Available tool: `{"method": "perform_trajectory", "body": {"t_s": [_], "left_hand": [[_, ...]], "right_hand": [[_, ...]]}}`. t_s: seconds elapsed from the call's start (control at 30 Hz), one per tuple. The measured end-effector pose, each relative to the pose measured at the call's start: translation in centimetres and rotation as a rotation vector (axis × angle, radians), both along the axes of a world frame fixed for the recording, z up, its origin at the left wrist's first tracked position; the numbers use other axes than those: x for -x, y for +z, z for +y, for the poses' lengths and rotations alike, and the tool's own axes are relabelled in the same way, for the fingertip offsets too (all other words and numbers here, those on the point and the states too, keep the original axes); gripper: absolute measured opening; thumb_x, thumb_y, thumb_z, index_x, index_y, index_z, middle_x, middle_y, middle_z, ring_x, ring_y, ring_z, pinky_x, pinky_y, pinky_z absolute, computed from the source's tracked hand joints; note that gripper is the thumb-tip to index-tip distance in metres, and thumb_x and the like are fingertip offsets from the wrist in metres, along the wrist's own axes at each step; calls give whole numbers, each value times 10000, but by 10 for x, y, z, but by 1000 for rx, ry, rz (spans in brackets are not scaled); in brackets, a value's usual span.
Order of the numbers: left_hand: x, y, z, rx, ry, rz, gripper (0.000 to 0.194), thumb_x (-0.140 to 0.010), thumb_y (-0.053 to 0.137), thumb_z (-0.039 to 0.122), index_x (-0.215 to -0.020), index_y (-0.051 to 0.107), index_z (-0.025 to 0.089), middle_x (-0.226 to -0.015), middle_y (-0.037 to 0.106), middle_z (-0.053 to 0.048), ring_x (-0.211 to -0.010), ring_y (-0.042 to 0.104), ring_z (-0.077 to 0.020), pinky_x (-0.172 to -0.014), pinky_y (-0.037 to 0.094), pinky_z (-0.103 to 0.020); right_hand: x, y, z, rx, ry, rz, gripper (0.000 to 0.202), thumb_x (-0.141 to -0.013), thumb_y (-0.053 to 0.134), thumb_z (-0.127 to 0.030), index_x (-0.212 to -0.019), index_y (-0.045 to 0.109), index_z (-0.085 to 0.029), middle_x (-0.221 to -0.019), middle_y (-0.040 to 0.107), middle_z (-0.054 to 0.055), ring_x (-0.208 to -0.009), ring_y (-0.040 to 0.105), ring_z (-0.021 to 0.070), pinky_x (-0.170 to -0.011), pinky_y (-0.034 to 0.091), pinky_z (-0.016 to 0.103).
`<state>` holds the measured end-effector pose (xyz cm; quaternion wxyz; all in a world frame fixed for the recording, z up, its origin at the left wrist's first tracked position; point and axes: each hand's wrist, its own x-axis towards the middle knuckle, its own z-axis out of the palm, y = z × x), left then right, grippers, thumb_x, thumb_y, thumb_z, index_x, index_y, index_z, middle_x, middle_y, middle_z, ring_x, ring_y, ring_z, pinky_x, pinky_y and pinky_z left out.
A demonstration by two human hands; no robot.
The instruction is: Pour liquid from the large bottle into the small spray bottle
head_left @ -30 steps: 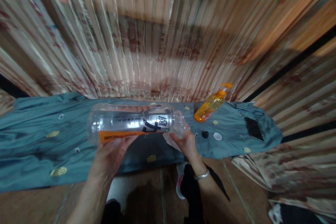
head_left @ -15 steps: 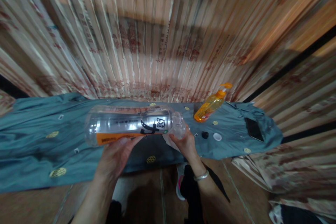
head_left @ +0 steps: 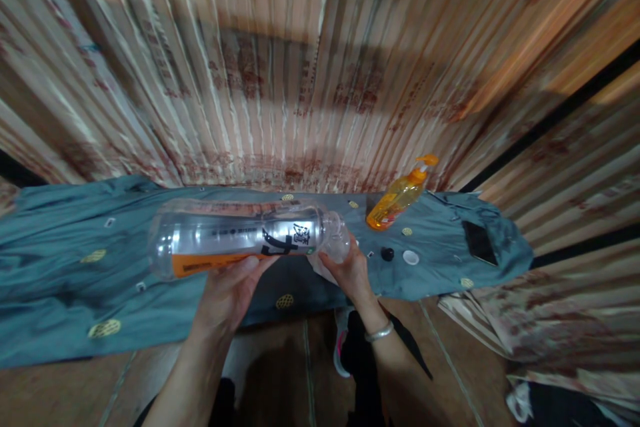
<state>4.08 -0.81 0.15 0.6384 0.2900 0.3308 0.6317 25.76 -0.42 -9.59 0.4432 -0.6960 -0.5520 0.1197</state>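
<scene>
A clear bottle (head_left: 240, 237) lies sideways above a cloth-covered table (head_left: 190, 310), its body gripped by the left hand (head_left: 230, 290), its narrower end by the right hand (head_left: 350, 270). An amber pump bottle (head_left: 397, 199), black cap (head_left: 387, 254), white disc (head_left: 411, 257) and dark phone (head_left: 479, 242) rest to the right.

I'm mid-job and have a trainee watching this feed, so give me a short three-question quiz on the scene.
1. Which thing lies nearest the white disc on the cloth?
A) phone
B) black cap
C) pump bottle

2. True or false: the left hand supports the large bottle, which is tipped onto its side.

3. Fill in the blank: the silver bracelet is on the ____ wrist.

Key: 1. B; 2. true; 3. right
</scene>
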Motion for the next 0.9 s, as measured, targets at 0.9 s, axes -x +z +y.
{"method": "perform_trajectory", "body": {"t_s": [0.9], "left_hand": [[-9,-1,2,-34,14,-31,509,-550,885,201,-1034,742,267,-943,807,-15,-998,731,-321,-867,619,-510]], "right_hand": [[-1,-1,2,13,12,-7,732,-684,758,-386,-1329,527,-128,-1131,731,146,-1015,714,309,-854,584,413]]}}
